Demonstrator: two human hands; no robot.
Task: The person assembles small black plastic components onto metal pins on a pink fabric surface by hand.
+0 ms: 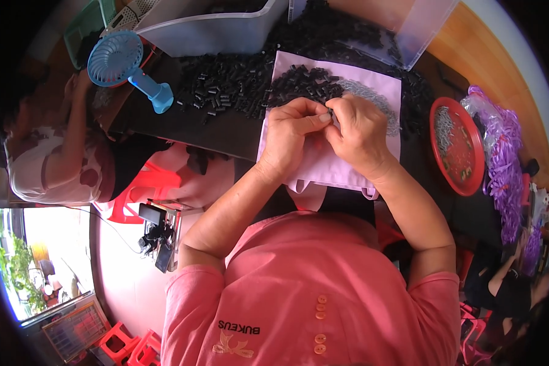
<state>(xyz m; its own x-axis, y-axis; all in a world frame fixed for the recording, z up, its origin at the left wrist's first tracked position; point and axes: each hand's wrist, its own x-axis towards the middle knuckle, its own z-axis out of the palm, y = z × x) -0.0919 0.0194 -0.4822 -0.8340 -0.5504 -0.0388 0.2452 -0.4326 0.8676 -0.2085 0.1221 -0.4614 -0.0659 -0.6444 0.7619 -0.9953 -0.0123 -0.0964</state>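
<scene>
Both of my hands meet over a pink cloth bag (335,168) laid on the dark table. Between the fingertips is a small black plastic piece (330,114), mostly hidden by them. My left hand (288,135) pinches it with thumb and forefinger. My right hand (361,135) is closed at the same piece from the other side. Just beyond my hands, a pile of short black tube-like pieces (305,84) lies on the bag. Beside it, to the right, is a heap of small silver metal parts (375,100).
More black pieces (226,82) spread across the table. A clear plastic bin (207,33) stands behind them, near a blue handheld fan (155,91). At right are a red round tray (460,165) holding silver parts and a purple ribbon bundle (506,158). Another person (55,158) sits at left.
</scene>
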